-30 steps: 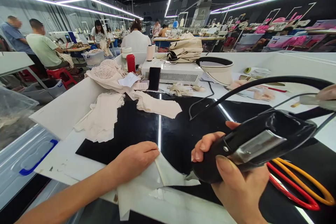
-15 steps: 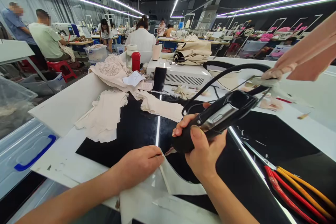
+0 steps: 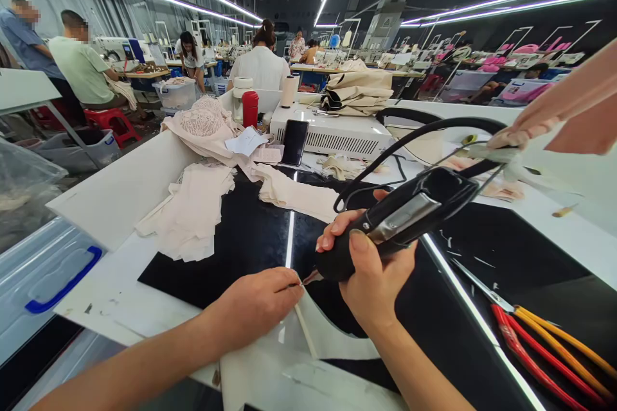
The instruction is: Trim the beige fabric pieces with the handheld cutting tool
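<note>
The only view comes from the wearer's head, facing forward and tilted down over the worktop [image 3: 520, 250]. Both forearms enter from the bottom edge, the hands near, at lower middle. Beyond the worktop it takes in the room, with seated workers small at upper left and ceiling lights [image 3: 193, 3] along the top.

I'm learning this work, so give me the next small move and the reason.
Probably ease the black tool, held in the right hand, slightly along the curved edge of the pale fabric, away from the left hand: its narrow tip appears right beside the left fingertips, which pinch the fabric's upper end.
</note>
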Motion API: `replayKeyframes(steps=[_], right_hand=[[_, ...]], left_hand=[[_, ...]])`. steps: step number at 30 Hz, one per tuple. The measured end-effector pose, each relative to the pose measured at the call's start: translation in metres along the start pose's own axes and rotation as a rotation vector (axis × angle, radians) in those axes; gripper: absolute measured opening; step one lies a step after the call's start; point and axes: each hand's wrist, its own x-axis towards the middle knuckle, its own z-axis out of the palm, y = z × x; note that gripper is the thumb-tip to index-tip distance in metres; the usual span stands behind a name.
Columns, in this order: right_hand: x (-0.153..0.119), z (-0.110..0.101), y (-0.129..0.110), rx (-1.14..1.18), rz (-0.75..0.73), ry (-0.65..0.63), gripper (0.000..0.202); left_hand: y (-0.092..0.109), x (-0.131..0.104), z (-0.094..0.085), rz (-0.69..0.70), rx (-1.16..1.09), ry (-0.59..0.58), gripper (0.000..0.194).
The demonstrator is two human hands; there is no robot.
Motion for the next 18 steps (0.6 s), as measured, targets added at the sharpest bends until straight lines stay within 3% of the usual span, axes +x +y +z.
replayKeyframes(steps=[10,18], right_hand=[[-0.005,-0.005,-0.01,0.047,-0.011,0.015,0.038],[-0.009,-0.005,-0.009,0.027,-0.024,-0.009,0.034]], left_hand=[[0.001,0.0,-0.008,-0.039,-0.035,-0.09,0.023],[-0.003,0.0,-0.008,-0.025,-0.026,-0.086,0.023]])
